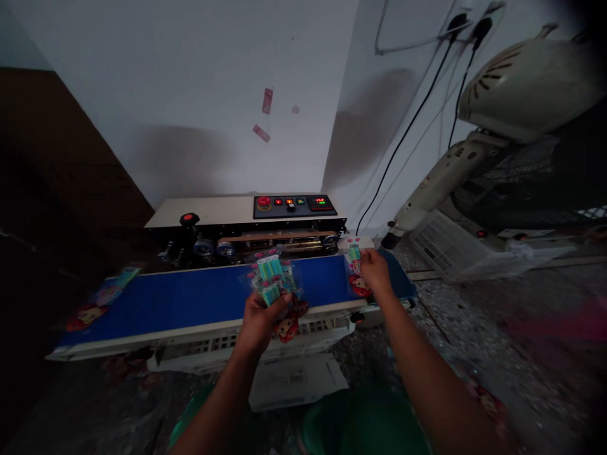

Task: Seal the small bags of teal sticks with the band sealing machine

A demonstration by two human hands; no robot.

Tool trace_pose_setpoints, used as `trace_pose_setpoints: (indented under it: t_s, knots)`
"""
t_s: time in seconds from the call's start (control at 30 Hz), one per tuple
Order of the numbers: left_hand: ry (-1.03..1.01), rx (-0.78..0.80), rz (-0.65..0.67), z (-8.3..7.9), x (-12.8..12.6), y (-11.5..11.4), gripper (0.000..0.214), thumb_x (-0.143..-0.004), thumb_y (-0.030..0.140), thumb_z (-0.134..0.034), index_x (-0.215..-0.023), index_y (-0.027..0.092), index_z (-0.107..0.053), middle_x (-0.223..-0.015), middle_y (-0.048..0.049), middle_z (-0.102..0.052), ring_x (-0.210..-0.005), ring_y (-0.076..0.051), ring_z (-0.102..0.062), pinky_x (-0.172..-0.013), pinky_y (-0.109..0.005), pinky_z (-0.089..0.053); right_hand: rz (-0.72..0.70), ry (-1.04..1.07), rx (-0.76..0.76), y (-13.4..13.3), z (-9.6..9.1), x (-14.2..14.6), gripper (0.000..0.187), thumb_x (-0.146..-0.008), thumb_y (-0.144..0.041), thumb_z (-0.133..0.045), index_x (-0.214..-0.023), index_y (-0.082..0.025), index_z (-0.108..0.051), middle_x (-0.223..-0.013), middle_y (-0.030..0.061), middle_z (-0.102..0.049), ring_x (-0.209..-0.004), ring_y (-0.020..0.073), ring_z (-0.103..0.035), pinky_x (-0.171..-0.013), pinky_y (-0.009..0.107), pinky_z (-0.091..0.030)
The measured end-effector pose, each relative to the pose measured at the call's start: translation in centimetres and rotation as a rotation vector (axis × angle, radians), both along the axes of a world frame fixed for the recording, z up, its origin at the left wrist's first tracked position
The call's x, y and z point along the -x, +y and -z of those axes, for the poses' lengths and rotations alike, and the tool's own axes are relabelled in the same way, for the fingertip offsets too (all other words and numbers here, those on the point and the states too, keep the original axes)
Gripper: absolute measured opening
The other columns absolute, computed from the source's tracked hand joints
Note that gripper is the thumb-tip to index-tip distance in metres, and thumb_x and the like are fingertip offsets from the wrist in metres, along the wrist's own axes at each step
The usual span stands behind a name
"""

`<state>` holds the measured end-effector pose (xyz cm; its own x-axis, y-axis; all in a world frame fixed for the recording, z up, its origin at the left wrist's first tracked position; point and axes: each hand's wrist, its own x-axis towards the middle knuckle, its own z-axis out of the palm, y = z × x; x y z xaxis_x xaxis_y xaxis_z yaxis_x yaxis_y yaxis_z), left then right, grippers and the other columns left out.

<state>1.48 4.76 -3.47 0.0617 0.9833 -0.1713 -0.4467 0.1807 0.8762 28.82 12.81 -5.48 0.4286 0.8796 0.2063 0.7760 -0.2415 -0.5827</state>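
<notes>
My left hand (262, 316) is closed on a fanned stack of clear plastic packets (270, 268) with teal-striped cards and red-haired cartoon figures, held above the near edge of the blue conveyor belt (190, 298). Over the belt's right end, my right hand (374, 270) pinches one similar packet (359, 284) by its side, its striped part up and its figure down. Another packet (102, 298) lies at the far left of the belt. Behind the belt stands the band sealing machine (203, 212), its display lit.
A fan (526, 88) on a pole stands at right beside a white plastic crate (441, 246). Black cables (412, 126) run down the wall. A white box (296, 379) sits below the belt, and brown cardboard (61, 145) stands at left. More packets (488, 404) lie at lower right.
</notes>
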Motion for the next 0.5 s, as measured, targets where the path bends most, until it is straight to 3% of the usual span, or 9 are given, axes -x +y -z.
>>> trace_pose_setpoints:
  t_s: [0.23, 0.33, 0.43, 0.5]
  knots:
    - [0.032, -0.017, -0.001, 0.6, -0.1, 0.1, 0.024, -0.062, 0.023, -0.076, -0.082, 0.015, -0.066, -0.076, -0.0030, -0.071, -0.068, -0.020, -0.067, -0.064, -0.033, -0.055, -0.044, -0.045, 0.166, 2.9, -0.2, 2.6, 0.031, -0.087, -0.028, -0.037, -0.088, -0.012, -0.063, -0.085, 0.0155, -0.066, -0.082, 0.0239, -0.060, -0.067, 0.029, -0.037]
    - [0.021, -0.017, 0.008, 0.6, -0.2, 0.1, 0.027, -0.063, 0.022, -0.075, -0.088, 0.017, -0.065, -0.079, -0.0027, -0.072, -0.069, -0.022, -0.068, -0.066, -0.037, -0.056, -0.114, -0.037, 0.092, 2.0, -1.4, 4.8, 0.031, -0.087, -0.033, -0.042, -0.097, -0.013, -0.062, -0.094, 0.0157, -0.065, -0.090, 0.0240, -0.059, -0.074, 0.030, -0.039]
    - [-0.007, -0.010, 0.022, 0.3, -0.2, 0.1, 0.029, -0.064, 0.023, -0.075, -0.091, 0.017, -0.066, -0.084, -0.0037, -0.072, -0.071, -0.022, -0.068, -0.068, -0.038, -0.055, -0.384, 0.260, -0.095, -1.2, -2.9, 7.5, 0.038, -0.088, -0.044, -0.040, -0.110, -0.020, -0.059, -0.105, 0.0086, -0.064, -0.095, 0.0196, -0.058, -0.080, 0.029, -0.042]
    - [-0.005, -0.013, 0.023, 0.1, -0.2, 0.1, 0.032, -0.064, 0.024, -0.075, -0.093, 0.016, -0.066, -0.086, -0.0048, -0.072, -0.073, -0.022, -0.068, -0.069, -0.037, -0.055, -0.651, 0.582, -0.031, -3.7, -3.2, 9.4, 0.040, -0.088, -0.047, -0.039, -0.116, -0.025, -0.057, -0.107, 0.0036, -0.064, -0.096, 0.0182, -0.059, -0.077, 0.028, -0.045]
